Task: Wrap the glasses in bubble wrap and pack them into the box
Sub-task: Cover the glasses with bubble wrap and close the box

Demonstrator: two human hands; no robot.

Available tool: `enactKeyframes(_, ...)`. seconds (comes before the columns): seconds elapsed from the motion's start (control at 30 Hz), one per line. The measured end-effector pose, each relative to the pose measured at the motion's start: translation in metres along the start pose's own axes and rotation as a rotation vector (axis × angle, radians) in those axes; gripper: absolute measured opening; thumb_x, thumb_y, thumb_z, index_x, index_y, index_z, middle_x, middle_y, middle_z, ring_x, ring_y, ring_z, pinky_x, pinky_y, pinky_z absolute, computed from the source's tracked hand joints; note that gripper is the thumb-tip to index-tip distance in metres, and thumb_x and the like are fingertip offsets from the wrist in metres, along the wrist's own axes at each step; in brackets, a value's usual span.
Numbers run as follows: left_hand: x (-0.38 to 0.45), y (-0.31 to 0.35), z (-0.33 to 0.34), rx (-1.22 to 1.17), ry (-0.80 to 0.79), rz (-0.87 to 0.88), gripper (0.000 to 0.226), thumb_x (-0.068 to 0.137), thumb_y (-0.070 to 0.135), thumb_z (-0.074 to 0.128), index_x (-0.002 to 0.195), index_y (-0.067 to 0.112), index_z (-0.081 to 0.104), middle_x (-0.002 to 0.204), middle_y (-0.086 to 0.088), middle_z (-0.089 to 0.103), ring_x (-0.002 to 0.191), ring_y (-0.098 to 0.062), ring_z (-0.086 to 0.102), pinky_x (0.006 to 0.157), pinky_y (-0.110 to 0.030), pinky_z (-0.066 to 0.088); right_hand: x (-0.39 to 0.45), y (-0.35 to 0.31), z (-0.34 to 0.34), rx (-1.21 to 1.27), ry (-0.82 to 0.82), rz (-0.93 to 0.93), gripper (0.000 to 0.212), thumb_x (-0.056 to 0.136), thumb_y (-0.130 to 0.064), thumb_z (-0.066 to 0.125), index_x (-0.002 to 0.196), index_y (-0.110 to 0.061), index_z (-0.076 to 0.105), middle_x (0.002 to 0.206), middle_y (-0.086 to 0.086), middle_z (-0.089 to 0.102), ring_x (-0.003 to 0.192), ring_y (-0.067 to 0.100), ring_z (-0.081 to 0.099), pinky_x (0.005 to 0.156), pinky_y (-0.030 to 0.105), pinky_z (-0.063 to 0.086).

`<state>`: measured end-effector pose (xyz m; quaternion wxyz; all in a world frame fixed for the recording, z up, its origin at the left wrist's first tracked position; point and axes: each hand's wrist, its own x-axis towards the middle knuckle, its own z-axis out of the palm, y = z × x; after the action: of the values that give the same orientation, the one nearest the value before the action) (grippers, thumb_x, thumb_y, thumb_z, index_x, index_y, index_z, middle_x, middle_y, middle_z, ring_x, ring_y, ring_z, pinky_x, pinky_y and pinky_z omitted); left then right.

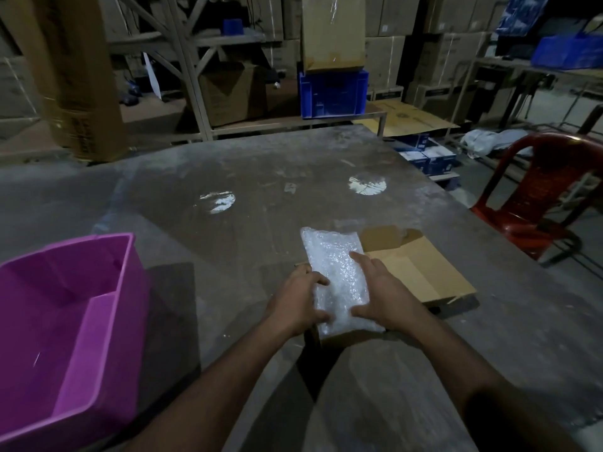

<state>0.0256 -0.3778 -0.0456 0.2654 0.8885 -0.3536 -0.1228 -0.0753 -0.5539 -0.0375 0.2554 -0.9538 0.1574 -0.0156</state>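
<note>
**Bubble-wrapped bundle held over the open box**

A flat, oblong bundle of bubble wrap is seen at the middle of the table, white and glinting, its far end squared off and its near end lying over the left side of the cardboard box. What is wrapped inside cannot be made out. The box is open, with a torn flap raised at its far edge and a wide flap laid out to the right.

The bundle is gripped from both sides. The left hand is curled round its left edge, thumb and fingers laid over the top. The right hand is set against the right edge, the forefinger stretched forward along the wrap and the thumb hooked under the near end. Both forearms are extended from the lower edge of the view.

The grey table is bare beyond the box. A purple plastic bin stands well apart at the left, and a red chair is placed past the right edge.
</note>
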Motion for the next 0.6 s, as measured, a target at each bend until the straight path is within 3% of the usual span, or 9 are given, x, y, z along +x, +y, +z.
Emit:
enactKeyframes(0.13,-0.003,-0.002,0.001,0.087,-0.002,-0.004,0.078,0.065,0.048,0.091,0.134,0.029,0.06,0.135,0.004,0.05,0.117,-0.016,0.053,0.095,-0.035,0.05,-0.004,0.003,-0.005,-0.053,-0.084,-0.033,0.107,0.073,-0.018,0.087,0.156,-0.031,0.021,0.153,0.002,0.032,0.121,0.025,0.055,0.098,0.036,0.049)
enactKeyframes(0.23,-0.002,-0.001,-0.002,0.136,-0.057,-0.008,0.09,0.065,0.053,0.09,0.143,0.025,0.054,0.137,0.002,0.05,0.12,-0.016,0.049,0.098,-0.034,0.046,-0.001,0.002,-0.005,-0.138,-0.084,-0.054,0.098,0.072,-0.015,0.086,0.152,-0.029,0.031,0.148,0.003,0.033,0.112,0.026,0.059,0.088,0.033,0.052)
enactKeyframes(0.3,-0.002,0.0,-0.004,0.142,-0.075,-0.015,0.094,0.064,0.054,0.09,0.145,0.024,0.052,0.139,0.002,0.049,0.12,-0.016,0.049,0.097,-0.034,0.047,0.001,-0.001,-0.003,-0.238,-0.064,-0.092,0.097,0.07,-0.017,0.089,0.149,-0.03,0.034,0.144,0.004,0.035,0.105,0.026,0.061,0.08,0.032,0.053)
enactKeyframes(0.43,-0.003,0.002,-0.003,0.228,-0.075,0.003,0.097,0.064,0.053,0.089,0.147,0.023,0.048,0.145,0.001,0.046,0.131,-0.019,0.044,0.107,-0.036,0.042,0.003,-0.006,-0.005,-0.421,0.004,-0.116,0.093,0.064,-0.032,0.092,0.141,-0.027,0.038,0.132,0.003,0.038,0.113,0.022,0.05,0.075,0.031,0.049)
enactKeyframes(0.53,-0.003,0.005,-0.002,0.275,-0.073,0.019,0.093,0.066,0.052,0.087,0.146,0.023,0.048,0.146,-0.001,0.046,0.133,-0.022,0.044,0.11,-0.04,0.04,-0.001,-0.01,-0.011,-0.47,0.03,-0.149,0.072,0.067,-0.03,0.089,0.123,-0.024,0.043,0.122,0.002,0.044,0.107,0.021,0.049,0.071,0.033,0.048)
enactKeyframes(0.6,-0.003,0.006,-0.002,0.288,-0.071,0.022,0.088,0.068,0.048,0.086,0.144,0.025,0.049,0.146,-0.001,0.046,0.134,-0.023,0.045,0.111,-0.04,0.04,-0.007,-0.012,-0.016,-0.46,0.028,-0.222,0.047,0.079,-0.021,0.079,0.115,-0.025,0.05,0.117,-0.002,0.051,0.105,0.019,0.051,0.073,0.032,0.044)
